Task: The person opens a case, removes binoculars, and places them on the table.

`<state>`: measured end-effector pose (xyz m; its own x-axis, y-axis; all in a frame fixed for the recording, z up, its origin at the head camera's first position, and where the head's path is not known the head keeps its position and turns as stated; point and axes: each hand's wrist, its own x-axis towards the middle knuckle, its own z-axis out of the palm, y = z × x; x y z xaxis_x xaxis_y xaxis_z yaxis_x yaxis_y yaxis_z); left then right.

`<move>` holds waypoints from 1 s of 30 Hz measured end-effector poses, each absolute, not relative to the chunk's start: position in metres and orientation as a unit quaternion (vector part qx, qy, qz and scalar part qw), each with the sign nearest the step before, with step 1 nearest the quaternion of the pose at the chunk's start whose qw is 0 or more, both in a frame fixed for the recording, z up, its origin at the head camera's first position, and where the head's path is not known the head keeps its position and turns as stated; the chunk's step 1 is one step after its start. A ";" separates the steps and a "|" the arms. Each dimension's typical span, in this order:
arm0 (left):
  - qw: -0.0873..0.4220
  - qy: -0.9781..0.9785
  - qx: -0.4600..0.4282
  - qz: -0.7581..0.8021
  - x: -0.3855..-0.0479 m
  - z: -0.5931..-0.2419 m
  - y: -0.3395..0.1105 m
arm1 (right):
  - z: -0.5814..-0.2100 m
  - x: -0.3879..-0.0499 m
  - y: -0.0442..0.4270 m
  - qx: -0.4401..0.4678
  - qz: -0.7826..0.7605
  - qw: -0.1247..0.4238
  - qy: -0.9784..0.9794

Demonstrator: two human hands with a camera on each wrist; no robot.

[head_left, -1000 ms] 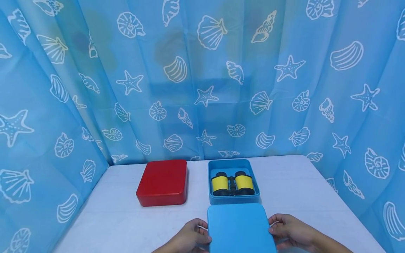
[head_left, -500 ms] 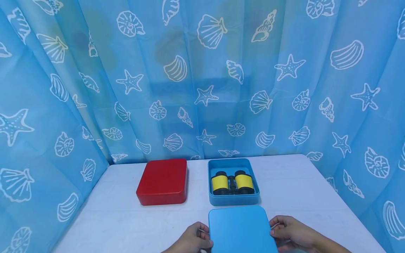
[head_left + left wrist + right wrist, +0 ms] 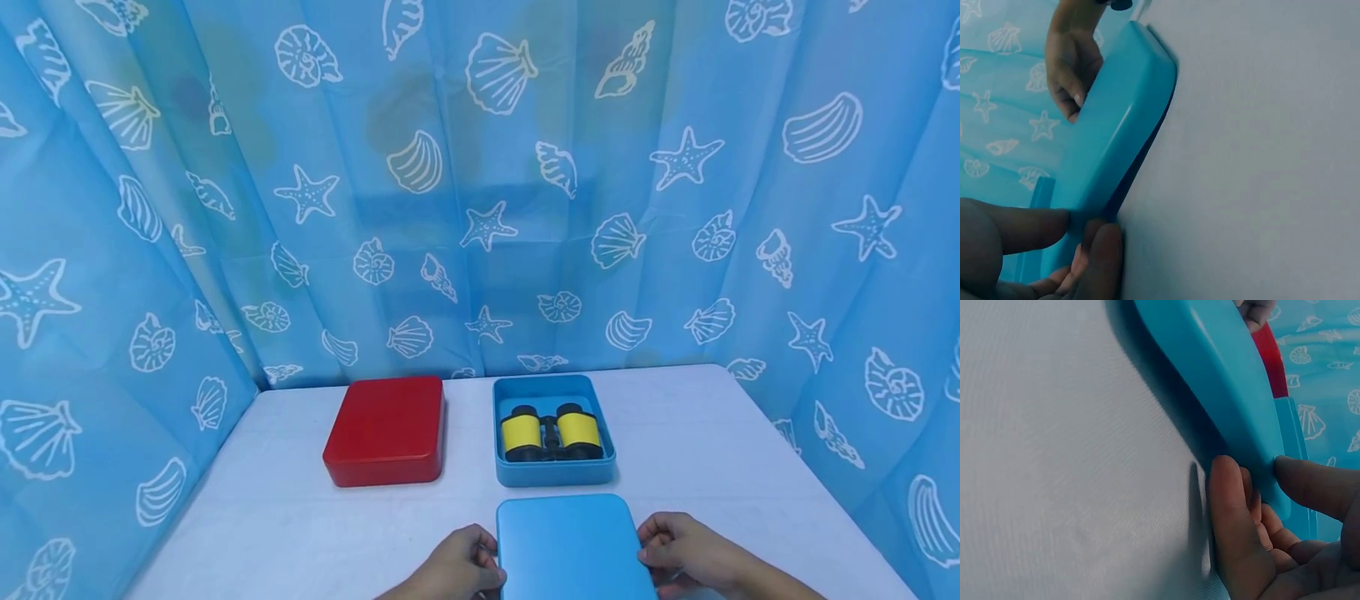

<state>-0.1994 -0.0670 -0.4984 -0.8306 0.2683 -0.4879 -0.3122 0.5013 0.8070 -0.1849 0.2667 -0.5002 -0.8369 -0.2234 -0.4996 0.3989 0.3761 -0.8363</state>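
A blue lid (image 3: pixel 573 550) lies low in front, its near part cut off by the frame's bottom edge in the head view. My left hand (image 3: pixel 461 567) pinches its left side, thumb on top and fingers at the rim. On the opposite side my right hand (image 3: pixel 686 550) pinches the rim the same way. In the right wrist view a dark shadow gap runs under the lid (image 3: pixel 1222 375), close above the table. Just beyond the lid stands an uncovered blue box (image 3: pixel 555 475). Yellow and black binoculars (image 3: pixel 551 433) lie inside it.
A red box (image 3: pixel 388 429), its top covered, stands to the left of the blue box. Both rest on a white-covered table (image 3: pixel 292 533). A blue curtain (image 3: pixel 480 183) with white shells and starfish hangs behind and at both sides.
The lid has come slightly back toward me, away from the blue box, with both hands holding it. The boxes and binoculars have stayed in place.
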 end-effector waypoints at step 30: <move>0.278 0.886 0.029 0.369 -0.204 -0.497 -0.063 | -0.499 -0.186 0.252 0.030 -0.416 0.232 0.879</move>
